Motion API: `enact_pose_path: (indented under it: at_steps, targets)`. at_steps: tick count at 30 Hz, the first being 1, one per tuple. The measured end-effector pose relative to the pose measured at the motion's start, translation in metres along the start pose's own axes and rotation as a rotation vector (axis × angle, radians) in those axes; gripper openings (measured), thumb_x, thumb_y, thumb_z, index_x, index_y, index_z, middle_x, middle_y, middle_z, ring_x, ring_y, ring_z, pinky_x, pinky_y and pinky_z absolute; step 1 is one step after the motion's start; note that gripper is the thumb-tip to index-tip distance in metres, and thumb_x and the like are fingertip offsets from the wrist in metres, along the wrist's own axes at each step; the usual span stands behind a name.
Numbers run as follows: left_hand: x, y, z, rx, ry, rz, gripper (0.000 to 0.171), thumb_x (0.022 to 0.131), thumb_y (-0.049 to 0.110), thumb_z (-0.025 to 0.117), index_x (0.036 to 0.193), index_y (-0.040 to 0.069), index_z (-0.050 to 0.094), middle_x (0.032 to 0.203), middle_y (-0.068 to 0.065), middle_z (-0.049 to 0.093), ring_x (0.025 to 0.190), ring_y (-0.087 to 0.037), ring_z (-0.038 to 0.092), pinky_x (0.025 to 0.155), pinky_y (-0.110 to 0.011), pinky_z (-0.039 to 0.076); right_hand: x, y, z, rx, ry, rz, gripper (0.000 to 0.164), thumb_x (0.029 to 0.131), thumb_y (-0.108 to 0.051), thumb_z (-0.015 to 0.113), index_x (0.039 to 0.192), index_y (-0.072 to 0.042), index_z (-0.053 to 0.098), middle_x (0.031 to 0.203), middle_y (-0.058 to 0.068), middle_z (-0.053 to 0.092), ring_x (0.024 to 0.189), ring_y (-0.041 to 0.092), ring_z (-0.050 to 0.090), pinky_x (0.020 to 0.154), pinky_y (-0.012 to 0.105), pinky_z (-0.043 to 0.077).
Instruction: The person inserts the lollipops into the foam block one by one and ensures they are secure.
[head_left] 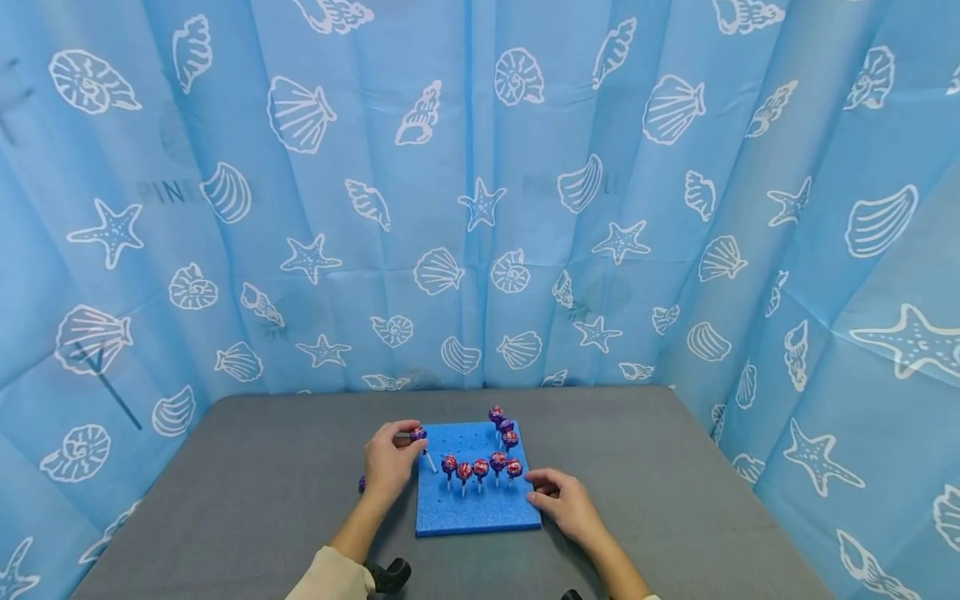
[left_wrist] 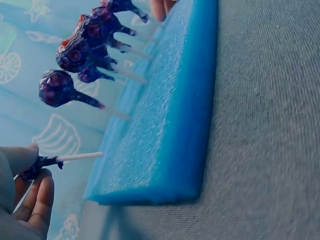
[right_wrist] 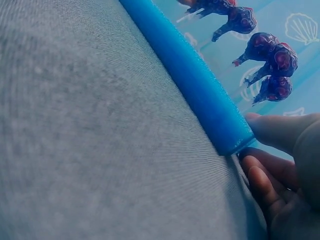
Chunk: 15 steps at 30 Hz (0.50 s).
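My left hand (head_left: 388, 462) pinches a lollipop (head_left: 418, 433) by its purple-and-red wrapped head at the left side of a blue foam board (head_left: 480, 522). In the left wrist view, the lollipop's white stick (left_wrist: 82, 156) points at the board; whether its tip sits in a hole I cannot tell. Several wrapped lollipops (head_left: 480, 468) stand upright across the board's middle, and 3 more (head_left: 510, 440) stand toward its back right. My right hand (head_left: 566, 504) grips the board's right edge, thumb (right_wrist: 280, 131) at the top and fingers lower at the side.
A small purple wrapped thing (head_left: 362, 483) lies on the grey table (head_left: 300, 467) left of the board, partly hidden by the left wrist. Small holes show in the board's top. A blue curtain (head_left: 480, 208) with white shell prints hangs behind the table and along its sides.
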<state>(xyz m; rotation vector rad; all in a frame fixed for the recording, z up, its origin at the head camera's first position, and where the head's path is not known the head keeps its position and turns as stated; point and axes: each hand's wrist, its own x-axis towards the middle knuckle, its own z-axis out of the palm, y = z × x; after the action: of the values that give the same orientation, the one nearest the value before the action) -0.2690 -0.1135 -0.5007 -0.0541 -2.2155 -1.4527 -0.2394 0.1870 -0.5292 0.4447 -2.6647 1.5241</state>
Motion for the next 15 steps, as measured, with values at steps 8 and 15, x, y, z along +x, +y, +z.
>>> enact_pose_path:
  at_steps: [8,15]
  targets:
    - [-0.0019,-0.0018,0.0076,0.035,0.005,0.051,0.024,0.083,0.005,0.078,0.105,0.007,0.071,0.101,-0.008,0.064,0.087,-0.023,0.065,0.073,-0.034,0.053,-0.0003,-0.0012,-0.0008,-0.005,-0.006,0.001,0.023,0.089,-0.01,0.071,0.111,-0.004,0.068,0.104,0.006,0.066,0.089,0.02,0.059,0.075,0.028,0.048]
    - [-0.0037,-0.0019,0.0077,0.093,-0.015,0.142,0.024,0.081,0.003,0.079,0.104,0.006,0.071,0.099,-0.005,0.063,0.082,-0.018,0.064,0.07,-0.031,0.053,-0.0005,-0.0014,-0.0011,-0.003,-0.007,0.001,0.023,0.089,-0.01,0.07,0.111,-0.004,0.068,0.103,0.006,0.066,0.089,0.019,0.059,0.075,0.029,0.048]
